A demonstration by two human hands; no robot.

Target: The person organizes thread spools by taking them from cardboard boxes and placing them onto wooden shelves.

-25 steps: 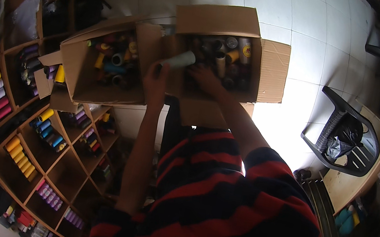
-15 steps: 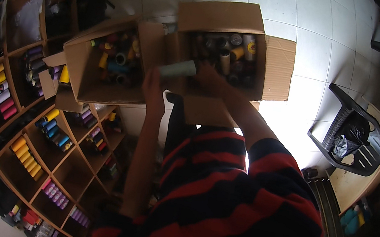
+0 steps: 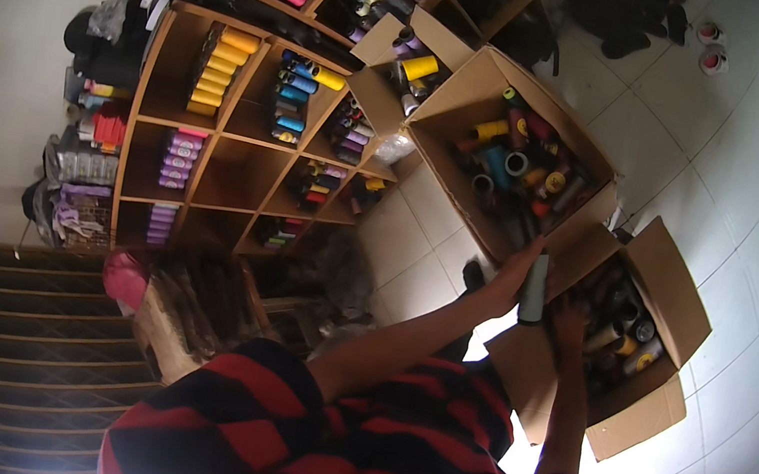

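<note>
Since the earlier frames the whole view has swung round: the two open cardboard boxes, then near the top of the head picture, now sit to the right, and the shelving fills the upper left. The pale cylinder has stayed between the hands above the boxes.

In the head view, the left hand (image 3: 518, 270) is closed around the grey-white spool (image 3: 534, 288), fingers wrapped on its upper part. The spool stands nearly upright in the picture, its long axis running up and down, right over the flaps where the nearer box (image 3: 628, 352) meets the farther box (image 3: 516, 155). The right hand (image 3: 570, 324) sits just beside the spool's lower end, touching or almost touching it; whether its fingers are closed I cannot tell. The left hand is the one carrying it. Both boxes hold many coloured spools, just beyond the hands. The wooden shelf unit (image 3: 240, 162) stands well apart, past the left hand.
</note>
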